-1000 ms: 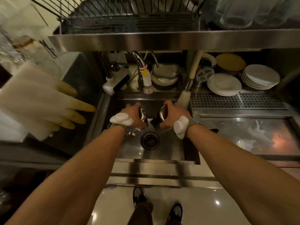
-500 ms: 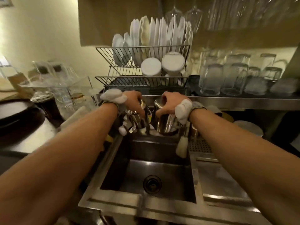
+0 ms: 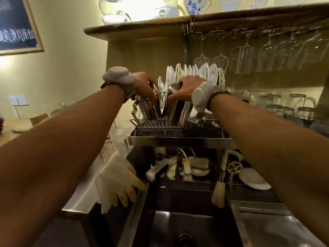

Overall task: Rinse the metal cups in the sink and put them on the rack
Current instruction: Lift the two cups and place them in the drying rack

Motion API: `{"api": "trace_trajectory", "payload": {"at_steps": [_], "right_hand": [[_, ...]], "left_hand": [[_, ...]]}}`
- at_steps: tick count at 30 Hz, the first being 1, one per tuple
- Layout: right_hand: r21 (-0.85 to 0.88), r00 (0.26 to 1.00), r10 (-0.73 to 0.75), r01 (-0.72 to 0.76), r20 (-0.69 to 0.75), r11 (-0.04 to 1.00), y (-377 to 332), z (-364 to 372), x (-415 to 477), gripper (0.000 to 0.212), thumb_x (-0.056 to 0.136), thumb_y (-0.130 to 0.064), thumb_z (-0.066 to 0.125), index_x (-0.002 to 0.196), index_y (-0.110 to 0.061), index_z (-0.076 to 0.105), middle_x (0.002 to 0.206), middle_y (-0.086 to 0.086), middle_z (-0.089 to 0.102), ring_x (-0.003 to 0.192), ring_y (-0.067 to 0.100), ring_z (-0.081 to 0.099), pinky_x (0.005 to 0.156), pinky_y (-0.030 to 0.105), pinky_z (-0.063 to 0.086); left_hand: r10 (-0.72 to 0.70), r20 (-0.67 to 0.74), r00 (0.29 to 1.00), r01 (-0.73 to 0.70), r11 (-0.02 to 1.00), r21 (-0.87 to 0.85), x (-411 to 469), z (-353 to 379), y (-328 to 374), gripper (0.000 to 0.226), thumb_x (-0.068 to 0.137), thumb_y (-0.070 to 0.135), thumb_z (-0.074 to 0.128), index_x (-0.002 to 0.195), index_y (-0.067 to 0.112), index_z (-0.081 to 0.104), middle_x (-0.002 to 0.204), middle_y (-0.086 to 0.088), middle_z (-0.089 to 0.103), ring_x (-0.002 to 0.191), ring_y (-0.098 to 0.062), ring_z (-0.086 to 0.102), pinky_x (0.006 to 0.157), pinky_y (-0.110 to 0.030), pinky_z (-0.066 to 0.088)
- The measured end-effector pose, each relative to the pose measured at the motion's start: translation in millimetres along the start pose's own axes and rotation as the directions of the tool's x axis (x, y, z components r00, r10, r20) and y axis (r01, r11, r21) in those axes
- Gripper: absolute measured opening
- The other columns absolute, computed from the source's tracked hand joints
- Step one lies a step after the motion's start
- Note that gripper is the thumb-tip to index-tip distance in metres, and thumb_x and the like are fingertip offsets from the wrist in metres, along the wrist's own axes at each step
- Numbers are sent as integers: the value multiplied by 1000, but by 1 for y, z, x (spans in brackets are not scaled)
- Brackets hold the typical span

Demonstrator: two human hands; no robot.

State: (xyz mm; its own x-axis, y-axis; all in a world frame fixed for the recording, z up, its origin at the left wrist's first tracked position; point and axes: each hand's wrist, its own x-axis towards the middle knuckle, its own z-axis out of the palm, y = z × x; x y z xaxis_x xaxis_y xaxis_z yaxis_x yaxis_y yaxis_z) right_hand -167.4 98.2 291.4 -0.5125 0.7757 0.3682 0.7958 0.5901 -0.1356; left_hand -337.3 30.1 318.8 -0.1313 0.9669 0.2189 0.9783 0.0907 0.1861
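Left hand (image 3: pixel 145 86): grasping shiny handled steel cups (image 3: pixel 145 108).
Right hand (image 3: pixel 189 85): grasping tall steel cups (image 3: pixel 178 107), low over wire dish rack (image 3: pixel 153 124).

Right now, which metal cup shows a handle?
The left cup, in the left hand: a wavy handle juts sideways. The right cup, in the right hand, shows none.

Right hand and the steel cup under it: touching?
Touching. Head view: the right hand has its fingers curled over the top end of the steel cup, gripping it with no gap visible.
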Motion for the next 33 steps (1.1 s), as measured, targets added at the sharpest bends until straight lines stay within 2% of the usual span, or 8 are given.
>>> {"api": "trace_trajectory", "payload": {"at_steps": [2, 5, 7, 12, 17, 21, 25, 33], "right_hand": [[-55, 999, -12, 10, -35, 998, -17, -8, 14, 31, 77, -40, 72, 91, -13, 64, 96, 7, 66, 79, 21, 57, 57, 24, 42], [9, 996, 37, -37, -77, 999, -38, -12, 28, 29, 78, -48, 69, 77, -21, 58, 92, 4, 63, 79, 21, 55, 64, 28, 45], [13, 993, 74, -73, -87, 997, -50, -6, 39, 38, 75, -53, 70, 66, -20, 54, 84, 4, 65, 75, 21, 59, 63, 28, 48], [77, 978, 191, -184, -84, 980, -69, 20, 63, 55, 66, -63, 71, 83, -12, 59, 79, 2, 59, 71, 19, 56, 59, 26, 44], [-8, 965, 227, -230, -129, 973, -76, 37, 76, 68, 60, -69, 72, 94, -14, 52, 89, 1, 55, 78, 21, 53, 63, 27, 40], [-17, 964, 246, -249, -102, 968, -74, 54, 85, 61, 59, -66, 75, 83, -15, 50, 84, 1, 58, 78, 23, 58, 61, 28, 41], [-83, 965, 248, -255, -84, 963, -73, 69, 84, 87, 54, -66, 78, 115, -12, 46, 112, 9, 54, 98, 31, 59, 73, 36, 46], [-69, 962, 262, -267, -80, 961, -65, 85, 68, 97, 58, -52, 83, 131, -11, 34, 133, 16, 35, 112, 38, 54, 87, 41, 46]], "left_hand": [[16, -53, 998, -15, 1000, 8, 7, -14, -19, 58, 76, 25, 76, 130, 18, 55, 117, -7, 60, 83, -22, 58, 62, -31, 57], [32, -82, 996, -31, 999, 6, 19, -23, -44, 55, 78, 23, 74, 129, 15, 55, 118, -8, 61, 84, -21, 57, 52, -23, 49], [42, -88, 995, -43, 999, -8, 28, -21, -60, 52, 78, 24, 74, 126, 16, 56, 114, -7, 62, 86, -22, 59, 57, -25, 50], [81, -85, 993, -83, 996, -20, 62, 1, -93, 59, 71, 29, 78, 124, 15, 58, 117, -7, 65, 97, -26, 64, 83, -37, 59], [86, -55, 995, -88, 995, -45, 77, 21, -100, 72, 61, 36, 83, 123, 12, 57, 115, -7, 65, 97, -26, 64, 84, -40, 58], [102, -56, 993, -105, 992, -66, 83, 36, -106, 50, 57, 30, 83, 101, 12, 66, 106, -7, 68, 87, -24, 66, 79, -41, 60], [78, -118, 990, -88, 993, -74, 76, 55, -111, 75, 55, 25, 88, 122, 17, 54, 124, -10, 39, 90, -28, 56, 85, -38, 58], [100, -116, 988, -109, 991, -73, 71, 89, -109, 92, 57, 23, 88, 137, 23, 44, 132, -15, 38, 110, -37, 55, 99, -38, 48]]}}
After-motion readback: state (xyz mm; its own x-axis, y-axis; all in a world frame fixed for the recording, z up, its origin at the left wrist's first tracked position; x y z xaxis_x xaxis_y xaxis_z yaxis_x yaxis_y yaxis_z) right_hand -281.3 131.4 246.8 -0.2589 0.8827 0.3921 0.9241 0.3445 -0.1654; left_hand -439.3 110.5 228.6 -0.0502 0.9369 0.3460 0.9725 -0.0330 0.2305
